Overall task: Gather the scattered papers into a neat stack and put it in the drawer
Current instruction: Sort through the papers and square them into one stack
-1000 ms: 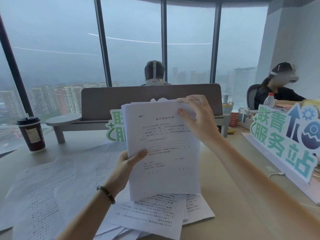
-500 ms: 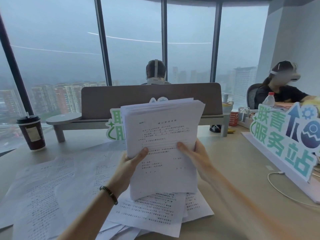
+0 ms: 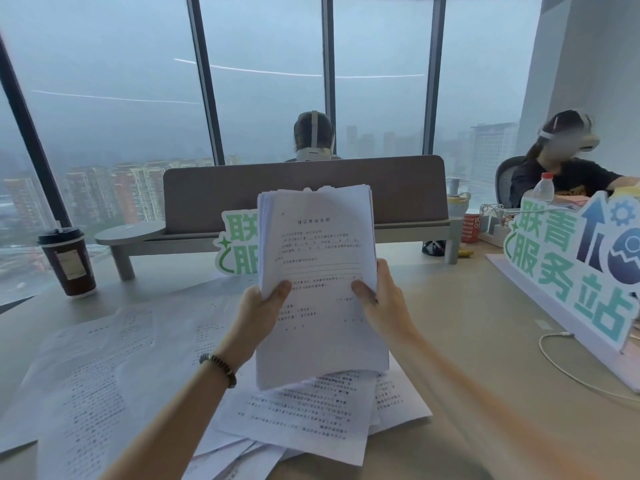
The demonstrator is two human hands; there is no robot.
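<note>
I hold a thick stack of printed white papers [image 3: 318, 258] upright above the desk. My left hand [image 3: 258, 311] grips its left edge, thumb on the front page. On the right edge my right hand [image 3: 384, 304] grips the same way. The stack's lower edge hangs just over several loose printed sheets [image 3: 304, 414] spread on the desk below. More scattered sheets [image 3: 104, 358] cover the desk to the left. No drawer is in view.
A lidded coffee cup [image 3: 67, 261] stands at the far left. A grey desk riser with a divider panel [image 3: 304, 192] runs across the back. A green-lettered sign [image 3: 568, 268] and a white cable [image 3: 568, 368] lie right. Two people with headsets sit beyond.
My right hand came down from the stack's top right corner to its right edge, level with the left hand. The stack now stands squarer and slightly narrower between both hands.
</note>
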